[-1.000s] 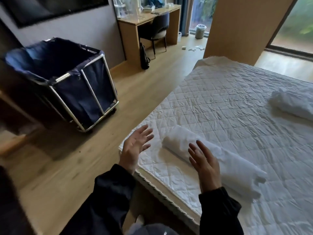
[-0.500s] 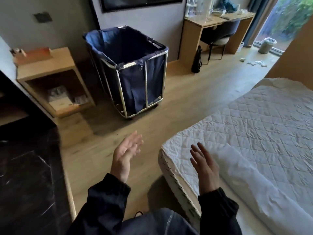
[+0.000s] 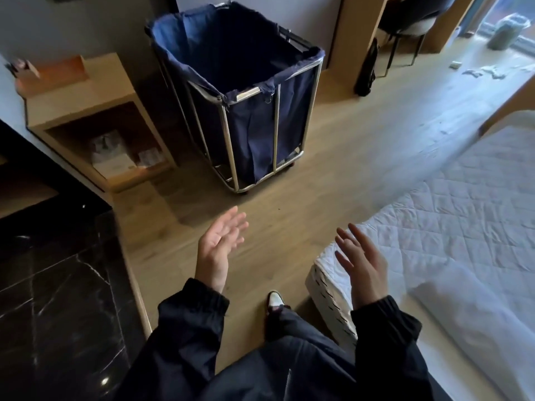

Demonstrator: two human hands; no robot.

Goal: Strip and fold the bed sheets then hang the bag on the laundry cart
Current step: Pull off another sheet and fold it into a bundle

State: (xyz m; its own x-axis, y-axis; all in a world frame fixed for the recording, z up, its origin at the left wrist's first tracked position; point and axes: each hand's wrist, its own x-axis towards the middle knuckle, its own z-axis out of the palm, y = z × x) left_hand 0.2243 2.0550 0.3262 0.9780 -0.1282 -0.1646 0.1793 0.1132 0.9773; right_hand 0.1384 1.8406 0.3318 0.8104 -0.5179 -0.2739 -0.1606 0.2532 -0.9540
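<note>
One navy blue fabric bag [image 3: 254, 131] hangs open inside the silver metal-framed laundry cart [image 3: 228, 134], its hem lapped over the top rails, and the cart stands on the light wooden floor [image 3: 333, 183]. On the near side of the cart, both of the person's hands are raised and hold nothing. The left hand [image 3: 218, 247] is in front of the cart's near corner, palm turned up and inward, fingers straight and slightly spread. The right hand [image 3: 362, 261], further to the cart's right, is also spread wide with straight fingers, and shows against the corner of the bed. Both arms wear dark sleeves [image 3: 188, 328], and a white-and-dark shoe [image 3: 274, 299] shows on the floor between them. The white quilted mattress [image 3: 463, 212] lies to the right of the cart, well apart from it across the floor. A rolled white bed sheet [image 3: 463, 314] rests on the mattress, further from the cart than the right hand. Just left of the cart stands a light wooden open-fronted shelf unit [image 3: 86, 96] with pale boxes [image 3: 115, 160] inside. Behind the cart and to its right is a wooden bench [image 3: 356, 24] with a dark chair [image 3: 414, 21] tucked under it and a black bag [image 3: 366, 70] leaning on its leg. Nearer than the shelf unit, to the cart's left, lies a black marble surface [image 3: 58, 285].
</note>
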